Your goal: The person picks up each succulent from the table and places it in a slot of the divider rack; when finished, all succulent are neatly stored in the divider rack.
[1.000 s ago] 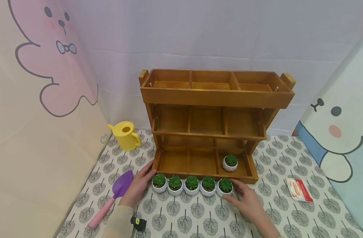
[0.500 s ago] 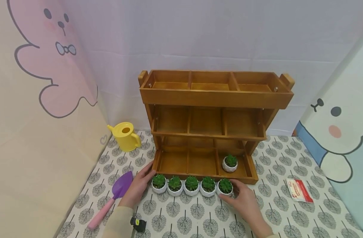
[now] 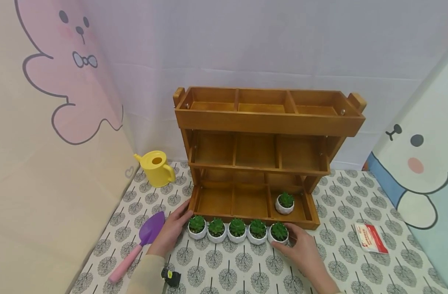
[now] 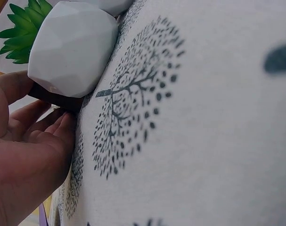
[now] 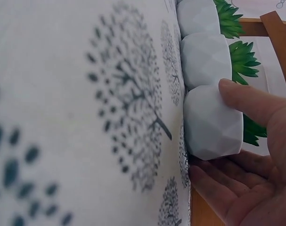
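Note:
A row of several small succulents in white faceted pots stands along the front of a brown wooden three-tier plant stand (image 3: 269,124). My right hand (image 3: 302,248) holds the rightmost potted succulent (image 3: 279,232); its thumb lies on the near side of the white pot (image 5: 213,125) and the fingers reach behind it. At the stand's front left corner, my left hand (image 3: 170,232) grips the wood, thumb on one side and fingers curled on the other. The leftmost potted succulent (image 4: 72,49) sits right beside that thumb. Another potted succulent (image 3: 284,203) stands in the bottom tier's right compartment.
Left of the stand is a yellow watering can (image 3: 155,168). A purple trowel (image 3: 151,228) with a pink handle lies beside the left forearm, and a small black device (image 3: 171,277) is at that wrist. A red and white packet (image 3: 371,238) lies at right on the tree-patterned cloth (image 3: 356,261).
My right thumb has slid slightly left along the near side of the rightmost pot. The left hand stays at the stand's corner, and the view has shifted a little.

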Demonstrator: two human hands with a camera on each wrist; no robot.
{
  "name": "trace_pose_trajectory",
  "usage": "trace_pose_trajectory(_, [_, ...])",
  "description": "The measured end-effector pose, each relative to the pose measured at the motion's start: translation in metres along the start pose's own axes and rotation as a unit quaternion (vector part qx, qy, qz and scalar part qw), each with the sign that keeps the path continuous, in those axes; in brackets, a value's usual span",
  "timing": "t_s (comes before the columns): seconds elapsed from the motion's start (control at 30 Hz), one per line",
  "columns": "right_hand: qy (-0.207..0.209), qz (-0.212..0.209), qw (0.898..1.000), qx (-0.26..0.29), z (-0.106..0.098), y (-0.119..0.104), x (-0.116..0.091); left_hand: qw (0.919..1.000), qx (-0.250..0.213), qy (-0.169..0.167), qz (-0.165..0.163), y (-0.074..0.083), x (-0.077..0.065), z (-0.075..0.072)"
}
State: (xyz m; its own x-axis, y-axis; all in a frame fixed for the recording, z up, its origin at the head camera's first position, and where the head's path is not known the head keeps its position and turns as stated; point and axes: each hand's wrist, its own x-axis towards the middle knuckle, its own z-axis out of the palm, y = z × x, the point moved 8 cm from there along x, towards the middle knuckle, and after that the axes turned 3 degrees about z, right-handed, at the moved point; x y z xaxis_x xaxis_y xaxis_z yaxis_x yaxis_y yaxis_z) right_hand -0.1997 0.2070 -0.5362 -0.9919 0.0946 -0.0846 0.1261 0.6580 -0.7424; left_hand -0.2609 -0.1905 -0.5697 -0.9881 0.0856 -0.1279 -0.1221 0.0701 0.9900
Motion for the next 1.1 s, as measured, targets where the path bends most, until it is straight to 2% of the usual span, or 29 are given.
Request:
trace_pose_trajectory(0.4, [-0.021,-0.006,1.0,0.017,-0.003,-0.001,-0.002,1.0,-0.001,0.003,0.003,0.0,0.0,0.0])
trace_pose_trajectory(0.7, [-0.039,-0.007,0.998,0.049,-0.004,0.0,-0.005,1.0,-0.001,0.004,-0.008,-0.003,0.001,0.0])
trace_pose_trajectory(0.9, [-0.043,-0.006,0.998,0.043,-0.008,-0.002,-0.007,1.0,0.002,0.003,-0.007,-0.001,0.001,0.001])
trace_pose_trajectory(1.1, [-0.042,-0.022,0.999,0.028,-0.018,-0.012,-0.01,1.0,0.006,0.005,-0.002,0.0,0.0,0.0])
